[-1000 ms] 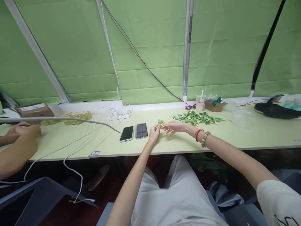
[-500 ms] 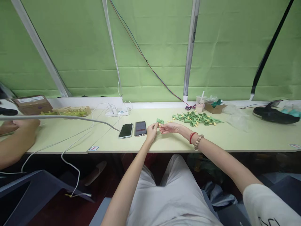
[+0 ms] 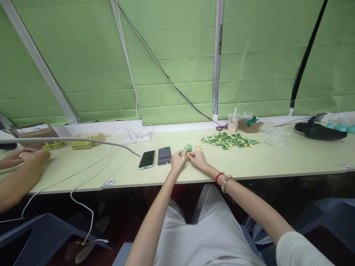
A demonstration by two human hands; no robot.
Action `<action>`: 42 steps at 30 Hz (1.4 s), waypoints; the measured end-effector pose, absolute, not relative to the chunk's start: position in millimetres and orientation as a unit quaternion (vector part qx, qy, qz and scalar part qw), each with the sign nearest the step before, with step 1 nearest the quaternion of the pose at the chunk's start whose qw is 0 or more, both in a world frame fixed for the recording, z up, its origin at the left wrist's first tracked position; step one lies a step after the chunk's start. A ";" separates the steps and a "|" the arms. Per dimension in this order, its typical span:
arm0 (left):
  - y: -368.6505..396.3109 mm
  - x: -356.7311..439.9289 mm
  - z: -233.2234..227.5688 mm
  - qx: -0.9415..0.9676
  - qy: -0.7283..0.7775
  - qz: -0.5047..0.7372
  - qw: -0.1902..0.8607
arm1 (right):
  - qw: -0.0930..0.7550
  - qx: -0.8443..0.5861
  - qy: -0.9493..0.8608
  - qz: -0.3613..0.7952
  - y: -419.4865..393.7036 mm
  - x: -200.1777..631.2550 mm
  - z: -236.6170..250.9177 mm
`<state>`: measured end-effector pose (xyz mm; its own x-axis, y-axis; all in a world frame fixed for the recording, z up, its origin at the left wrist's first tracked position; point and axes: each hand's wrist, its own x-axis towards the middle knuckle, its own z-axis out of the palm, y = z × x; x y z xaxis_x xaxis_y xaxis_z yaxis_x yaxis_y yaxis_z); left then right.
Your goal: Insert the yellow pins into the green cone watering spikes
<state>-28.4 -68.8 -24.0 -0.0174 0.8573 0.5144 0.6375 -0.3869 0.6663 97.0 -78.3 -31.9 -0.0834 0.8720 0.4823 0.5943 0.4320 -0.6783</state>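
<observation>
The left hand [image 3: 177, 162] and right hand [image 3: 197, 159] together pinched a small green plastic piece [image 3: 187, 148], seemingly light, rigid, best gripped at its narrow stem.

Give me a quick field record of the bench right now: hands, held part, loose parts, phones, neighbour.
left hand: pinches a small green plastic part
right hand: fingertips meet the left hand at the part
pile of green parts: loose on the table, behind the right hand
two phones: flat, side by side, left of the hands
co-worker's hands: far left on the table
</observation>
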 end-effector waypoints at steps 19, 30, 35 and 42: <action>-62.4 -25.0 -28.6 0.735 0.409 0.506 0.192 | 0.618 -0.335 -0.458 0.544 -64.9 105.2 -41.4; -57.6 -24.2 -30.8 0.717 0.436 0.511 0.186 | 0.627 -0.354 -0.463 0.516 -66.1 110.2 -36.0; -60.2 -24.2 -29.3 0.710 0.444 0.512 0.190 | 0.601 -0.381 -0.484 0.510 -67.7 110.6 -36.2; -62.2 -24.6 -28.3 0.708 0.446 0.512 0.195 | 0.603 -0.382 -0.492 0.497 -69.0 110.5 -35.7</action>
<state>-24.6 -62.2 -28.3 0.0782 0.8311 0.5506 0.4326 -0.5259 0.7324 110.5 -69.0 -35.7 0.0202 0.9767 0.2137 -0.2238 0.2128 -0.9511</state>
